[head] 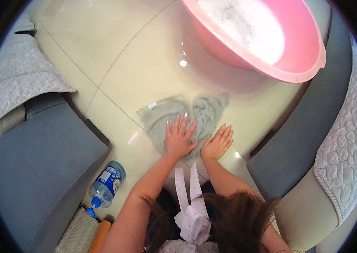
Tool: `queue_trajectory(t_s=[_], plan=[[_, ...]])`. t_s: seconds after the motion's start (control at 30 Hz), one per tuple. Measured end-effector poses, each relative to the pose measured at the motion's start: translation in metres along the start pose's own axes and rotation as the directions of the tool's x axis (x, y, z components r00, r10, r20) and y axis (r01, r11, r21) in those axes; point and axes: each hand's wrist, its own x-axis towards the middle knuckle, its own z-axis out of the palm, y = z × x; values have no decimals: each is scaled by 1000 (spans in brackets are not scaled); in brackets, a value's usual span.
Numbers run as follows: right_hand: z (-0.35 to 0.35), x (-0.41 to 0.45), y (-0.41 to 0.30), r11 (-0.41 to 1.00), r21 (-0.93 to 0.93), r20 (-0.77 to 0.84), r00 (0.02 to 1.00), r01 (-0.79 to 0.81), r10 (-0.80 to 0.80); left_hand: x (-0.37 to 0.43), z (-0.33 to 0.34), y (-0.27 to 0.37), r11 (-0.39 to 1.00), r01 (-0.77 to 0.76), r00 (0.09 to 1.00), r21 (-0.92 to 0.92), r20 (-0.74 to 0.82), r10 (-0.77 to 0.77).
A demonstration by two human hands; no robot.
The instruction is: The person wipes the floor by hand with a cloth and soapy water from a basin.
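A rumpled grey cloth (156, 125) lies on the glossy cream tile floor (140, 60), with a small white tag at its upper left edge. My left hand (180, 137) rests flat on the middle of this cloth, fingers spread. Just right of it, my right hand (218, 144) is flat at the cloth's right edge, mostly over the bare tile, its fingers slightly apart. Neither hand grips anything. Beyond the cloth stands a pink plastic basin (226, 50) holding white suds (260, 34).
Grey sofa seats (45, 161) with quilted covers (29, 66) flank the floor on the left, and another grey sofa (295, 145) curves along the right. By my left arm a clear pump bottle (107, 183) with a blue label lies on its side, near a ribbed board (78, 232).
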Motion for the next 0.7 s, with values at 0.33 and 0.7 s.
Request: queue_trajectory(t_s=[0.33,0.7], plan=[[1,-1,-6,1000,26,-22,1000,7,-6,163,-41,-78,988,134,918,73,-385,-96],[-2,-2,-2,1000,17,-28,1000,6,-5,9,-1,-8,976,203,962,-74,-170,-213]])
